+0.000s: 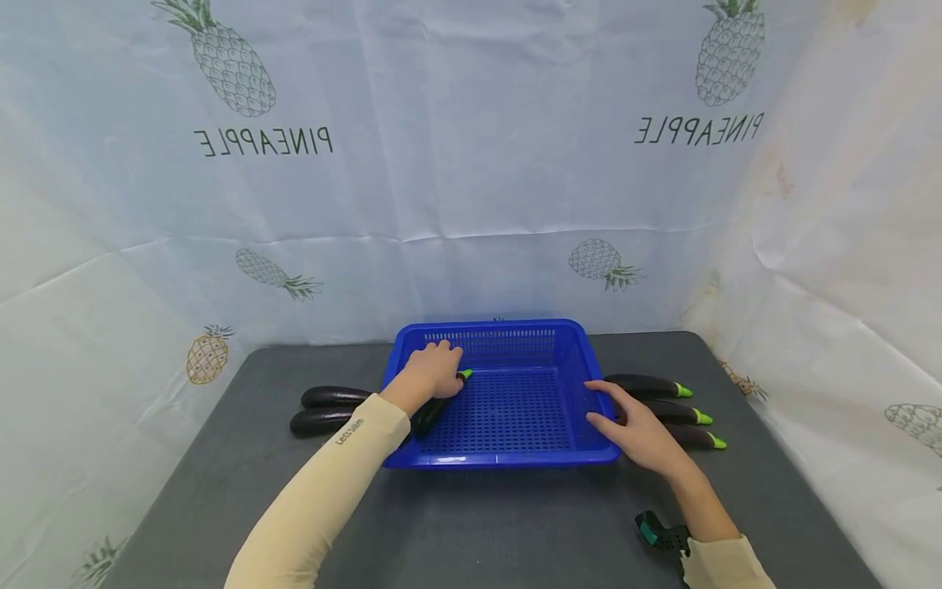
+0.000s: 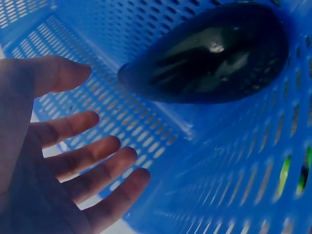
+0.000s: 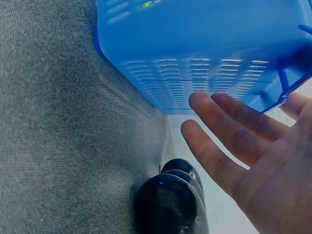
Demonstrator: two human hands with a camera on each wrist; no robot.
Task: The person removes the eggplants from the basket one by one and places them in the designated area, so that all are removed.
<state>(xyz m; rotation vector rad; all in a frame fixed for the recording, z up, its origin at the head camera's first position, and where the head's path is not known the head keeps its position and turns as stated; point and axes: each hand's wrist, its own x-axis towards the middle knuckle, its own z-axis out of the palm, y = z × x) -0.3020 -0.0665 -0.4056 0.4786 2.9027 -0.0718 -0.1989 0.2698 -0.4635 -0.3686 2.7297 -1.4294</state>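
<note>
A dark eggplant point(image 1: 431, 415) with a green stem lies along the left side of a blue plastic basket point(image 1: 500, 460). Over it, inside the basket, is my left hand point(image 1: 436, 368). The left wrist view shows that hand's fingers spread and relaxed, with a gap between them and the eggplant point(image 2: 219, 58). My right hand point(image 1: 639, 427) is at the basket's right rim, thumb and forefinger reaching over it. In the right wrist view its fingers point(image 3: 234, 131) are extended beside the basket's outer wall; whether they touch it I cannot tell.
Two eggplants point(image 1: 324, 422) lie left of the basket, partly behind the left sleeve. Three eggplants point(image 1: 651, 386) with green stems lie to its right. A black strap-like device point(image 1: 658, 533) sits at the right wrist. Pineapple-printed cloth point(image 1: 471, 188) hangs behind the grey table point(image 1: 471, 532).
</note>
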